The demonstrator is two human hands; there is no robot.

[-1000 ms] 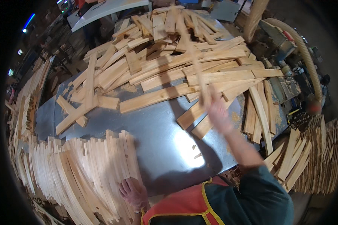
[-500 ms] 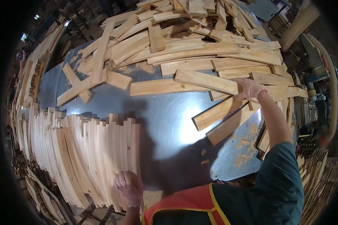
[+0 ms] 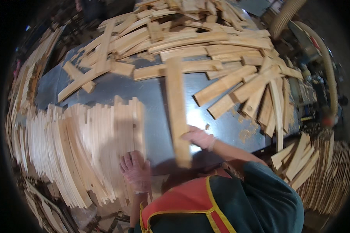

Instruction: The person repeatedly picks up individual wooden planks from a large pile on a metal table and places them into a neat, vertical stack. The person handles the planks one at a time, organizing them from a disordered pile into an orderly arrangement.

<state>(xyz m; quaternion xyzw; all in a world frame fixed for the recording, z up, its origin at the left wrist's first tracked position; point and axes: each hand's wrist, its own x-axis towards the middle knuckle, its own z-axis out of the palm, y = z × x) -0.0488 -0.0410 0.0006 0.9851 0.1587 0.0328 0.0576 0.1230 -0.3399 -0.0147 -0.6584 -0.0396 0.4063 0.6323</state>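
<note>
Our right hand (image 3: 199, 138) grips a long, pale wooden slat (image 3: 177, 108), seemingly blurred lengthwise; our left hand (image 3: 136, 171) lies flat, fingers spread, on the stacked slats (image 3: 85, 147).

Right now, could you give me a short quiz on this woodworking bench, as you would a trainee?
1. True or false: the right hand grips a wooden slat.
2. What does the left hand rest on? A) the loose heap of slats, B) the neat row of curved slats, C) the hose.
3. What is the table top made of?

Key: 1. True. 2. B, the neat row of curved slats. 3. Grey sheet metal.
</note>
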